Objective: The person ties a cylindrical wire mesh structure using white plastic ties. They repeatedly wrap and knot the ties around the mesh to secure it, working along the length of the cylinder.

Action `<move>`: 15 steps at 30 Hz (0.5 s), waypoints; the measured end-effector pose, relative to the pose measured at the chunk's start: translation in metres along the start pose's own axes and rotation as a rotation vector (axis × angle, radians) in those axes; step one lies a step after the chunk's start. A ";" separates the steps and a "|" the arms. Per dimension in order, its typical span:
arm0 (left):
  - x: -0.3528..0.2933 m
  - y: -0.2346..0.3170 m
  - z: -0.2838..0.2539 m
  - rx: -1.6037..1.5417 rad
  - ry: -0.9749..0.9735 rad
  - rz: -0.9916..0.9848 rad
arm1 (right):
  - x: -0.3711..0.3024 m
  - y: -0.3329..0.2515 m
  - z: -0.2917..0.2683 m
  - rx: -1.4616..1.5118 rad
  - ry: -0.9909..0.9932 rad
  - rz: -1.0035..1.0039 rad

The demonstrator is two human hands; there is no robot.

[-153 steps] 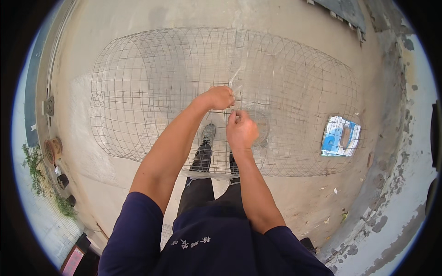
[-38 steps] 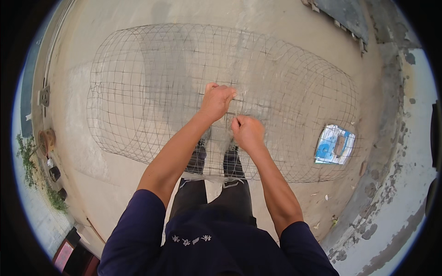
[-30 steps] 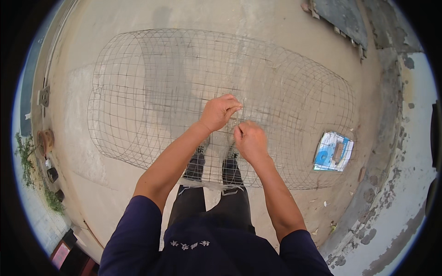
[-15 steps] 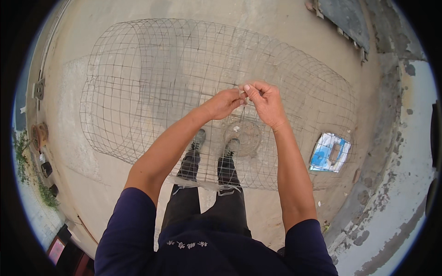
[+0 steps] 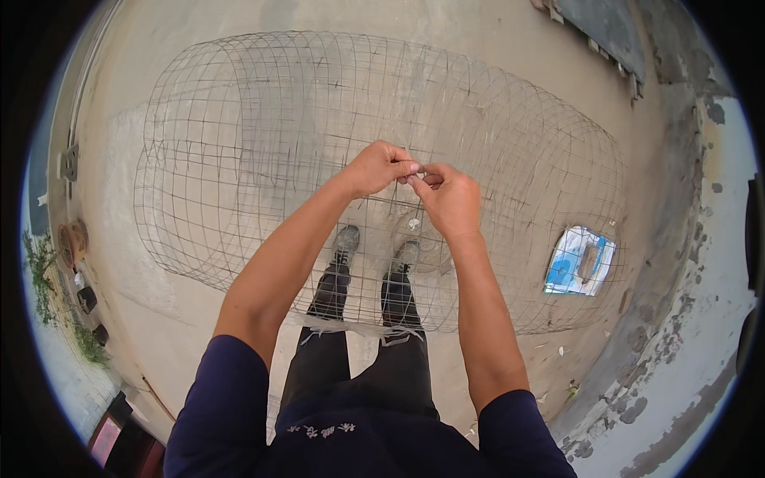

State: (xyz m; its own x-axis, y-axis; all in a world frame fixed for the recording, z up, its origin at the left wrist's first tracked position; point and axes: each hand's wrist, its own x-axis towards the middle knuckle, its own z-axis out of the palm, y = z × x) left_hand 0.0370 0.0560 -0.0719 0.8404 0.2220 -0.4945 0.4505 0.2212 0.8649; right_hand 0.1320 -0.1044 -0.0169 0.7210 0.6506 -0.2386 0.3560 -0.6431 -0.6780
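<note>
A long cage of thin wire mesh (image 5: 191, 163), rounded at both ends, lies across the ground in front of my legs. Over the middle of its top, my left hand (image 5: 381, 169) and my right hand (image 5: 453, 201) meet fingertip to fingertip. Both hands are closed in a pinch. Whatever sits between the fingers is too small and too covered to make out. Pale strips (image 5: 402, 337) hang at the mesh edge nearest my knees. My shoes (image 5: 345, 241) show through the wires.
Under the right end of the mesh is a blue and white package (image 5: 580, 261) with a brown piece on it. A grey slab (image 5: 602, 32) stands at the far right, and a peeling wall (image 5: 701, 319) runs along the right. Plants (image 5: 84, 342) and pots (image 5: 76, 241) line the left.
My right hand has dropped lower and turned, its fingers now beside the left fingertips. My left hand has risen slightly. Both stay pinched; the view has shifted a little.
</note>
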 end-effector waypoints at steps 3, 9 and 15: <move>0.000 0.005 0.000 -0.056 0.014 -0.056 | 0.000 0.008 0.008 0.105 0.039 0.023; -0.006 0.006 0.003 -0.138 0.053 -0.053 | -0.012 0.012 0.013 0.209 -0.034 0.102; -0.008 -0.006 0.003 -0.010 0.002 0.154 | -0.002 0.017 0.000 -0.156 0.155 -0.308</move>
State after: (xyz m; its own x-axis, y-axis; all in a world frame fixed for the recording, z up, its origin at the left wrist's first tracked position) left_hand 0.0285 0.0496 -0.0728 0.8988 0.2554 -0.3562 0.3134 0.1936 0.9297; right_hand 0.1364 -0.1168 -0.0284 0.6433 0.7618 0.0758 0.6476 -0.4887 -0.5846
